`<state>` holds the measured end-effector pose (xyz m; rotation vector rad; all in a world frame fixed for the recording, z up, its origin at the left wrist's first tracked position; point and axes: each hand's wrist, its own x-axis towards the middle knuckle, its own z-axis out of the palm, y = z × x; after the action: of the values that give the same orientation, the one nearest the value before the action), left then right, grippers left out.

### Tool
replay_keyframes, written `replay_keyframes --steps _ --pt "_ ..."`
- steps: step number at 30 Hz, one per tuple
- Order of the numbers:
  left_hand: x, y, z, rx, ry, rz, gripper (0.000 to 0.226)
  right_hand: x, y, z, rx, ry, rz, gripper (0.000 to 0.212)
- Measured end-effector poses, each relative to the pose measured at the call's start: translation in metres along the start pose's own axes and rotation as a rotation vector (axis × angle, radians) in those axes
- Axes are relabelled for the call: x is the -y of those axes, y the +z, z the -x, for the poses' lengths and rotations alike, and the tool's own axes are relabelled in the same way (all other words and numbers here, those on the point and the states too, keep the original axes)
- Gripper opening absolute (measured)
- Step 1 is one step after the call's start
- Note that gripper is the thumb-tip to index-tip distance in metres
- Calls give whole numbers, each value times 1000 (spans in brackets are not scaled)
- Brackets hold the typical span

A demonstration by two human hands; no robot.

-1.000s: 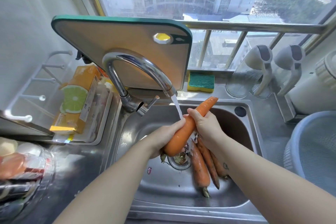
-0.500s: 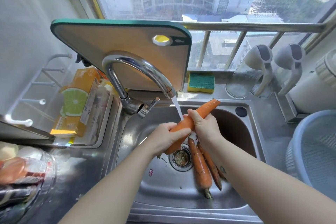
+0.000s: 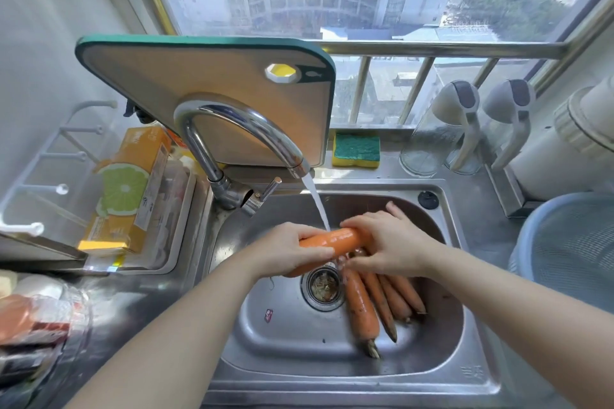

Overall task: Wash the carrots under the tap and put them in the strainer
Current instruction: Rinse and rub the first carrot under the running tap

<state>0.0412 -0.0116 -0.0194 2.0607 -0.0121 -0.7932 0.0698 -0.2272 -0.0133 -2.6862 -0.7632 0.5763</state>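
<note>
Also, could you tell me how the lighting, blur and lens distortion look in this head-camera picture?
Head view: bright daylight from the window backlights the scene, with glare on the tap and sink rim; head view: the wide-angle lens bows the cutting board and frame edges; head view: slight motion blur at the right hand under the held carrot, the loose carrots look sharp.

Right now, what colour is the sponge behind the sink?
The rectangular sponge is green on top, yellow underneath; head view.
</note>
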Motion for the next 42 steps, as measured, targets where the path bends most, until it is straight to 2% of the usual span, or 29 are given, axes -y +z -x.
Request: replay_keyframes --steps 2,3,6,8,11,14,18,22,24,26,30,33,36,39,42 --pt "-7 3 -6 10 -8 -31 17 1 -1 -2 72 -66 164 41" --pt "-11 6 -8 5 -8 -27 21 1 -2 -2 44 -83 245 32" --pt "-13 14 -19 -89 -75 45 40 0 -6 -1 -55 -77 387 22" --pt "-13 15 -26 -178 -104 114 31 -3 -7 1 -52 4 355 20" --pt "-9 7 -29 -316 -185 318 24 -4 1 11 -21 177 97 14" --pt "-8 13 -28 -352 -244 723 25 2 10 15 31 335 -218 15" --pt "-16 39 -35 -456 -266 1340 39 23 11 19 267 439 -600 18" --pt "-22 46 -32 -359 -231 1570 32 30 4 34 581 529 -1142 19" --pt "-28 44 -31 -352 -220 1573 26 29 -1 38 634 558 -1258 20" --pt "-38 45 -31 -411 -247 1466 26 28 -4 38 606 565 -1185 15" --pt "-56 42 -38 -567 -376 1395 26 28 -2 30 314 536 -576 15" --pt "-56 37 -47 -630 -478 1283 23 27 2 28 90 428 -165 15" --pt "-52 37 -48 -656 -514 1137 35 27 4 27 -49 272 219 8" --pt "-48 37 -49 -705 -539 1145 35 27 7 25 -35 252 225 12" --pt "-47 34 -49 -660 -450 1267 21 23 7 22 99 369 -132 12"
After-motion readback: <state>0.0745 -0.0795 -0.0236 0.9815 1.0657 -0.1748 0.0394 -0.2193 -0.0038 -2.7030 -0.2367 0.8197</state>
